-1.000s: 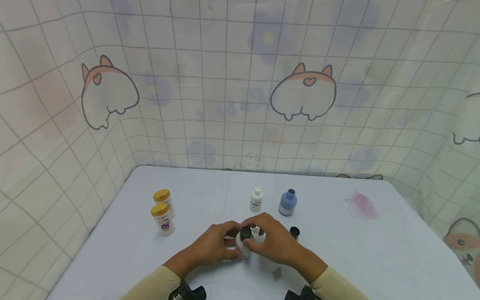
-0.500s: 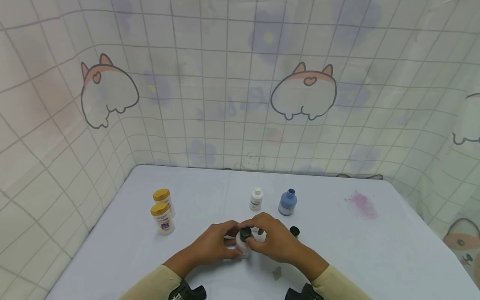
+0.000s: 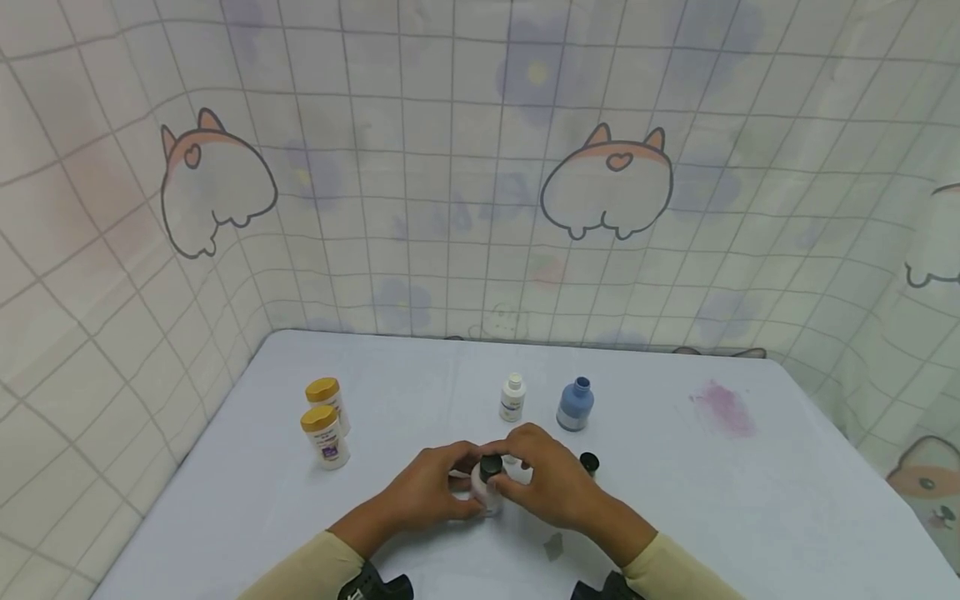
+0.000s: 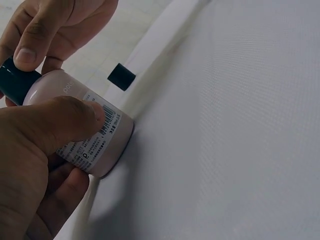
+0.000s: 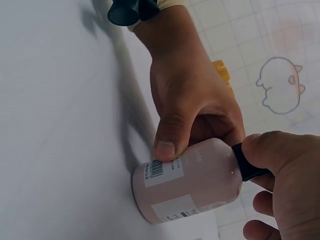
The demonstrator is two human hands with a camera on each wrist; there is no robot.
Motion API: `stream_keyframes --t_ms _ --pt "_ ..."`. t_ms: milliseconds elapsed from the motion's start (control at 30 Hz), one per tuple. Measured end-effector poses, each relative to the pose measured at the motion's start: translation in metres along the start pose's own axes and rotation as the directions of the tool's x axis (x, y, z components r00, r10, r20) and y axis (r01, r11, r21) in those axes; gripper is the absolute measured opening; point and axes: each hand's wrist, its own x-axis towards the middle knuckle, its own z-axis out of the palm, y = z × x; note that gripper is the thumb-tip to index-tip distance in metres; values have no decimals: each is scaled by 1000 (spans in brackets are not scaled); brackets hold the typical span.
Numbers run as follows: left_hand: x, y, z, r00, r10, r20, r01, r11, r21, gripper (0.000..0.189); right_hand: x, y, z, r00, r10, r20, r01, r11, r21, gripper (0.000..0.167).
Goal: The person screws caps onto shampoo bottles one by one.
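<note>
A pale pink bottle (image 3: 487, 498) with printed labels and a black cap (image 3: 491, 467) stands at the near middle of the table. My left hand (image 3: 427, 487) grips its body, the thumb across the label side in the left wrist view. From the right, my right hand (image 3: 551, 479) pinches the black cap between thumb and fingers. The cap sits on the bottle's neck in the right wrist view, partly covered by the right thumb. Behind the right wrist a second dark cap (image 3: 589, 463) rests on the table; the left wrist view shows this loose cap (image 4: 121, 76) just past the bottle.
Behind the hands stand a small white bottle (image 3: 512, 400) and a blue bottle (image 3: 575, 408) with an open neck. Two white jars with yellow lids, the front jar (image 3: 327, 442) and the rear jar (image 3: 324, 390), are at left. A pink stain (image 3: 725, 410) marks the white tabletop (image 3: 750, 508).
</note>
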Motion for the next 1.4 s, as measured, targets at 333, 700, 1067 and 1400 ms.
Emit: stream_keyframes --t_ms 333,700,1067,1400 --pt "-1 2 -2 1000 -17 16 18 999 -48 59 -4 -1 1 999 -36 0 36 998 44 45" --pt "-2 -2 -6 999 4 -32 -6 998 -65 54 -6 1 -8 999 -35 -5 35 996 78 47" --pt "-1 -5 -19 997 -27 -73 22 998 -60 55 -6 7 -9 1000 -15 1 14 997 77 44" --pt "0 -10 -27 992 -51 -113 37 991 -129 55 -9 10 -11 1000 18 -11 -17 997 76 42"
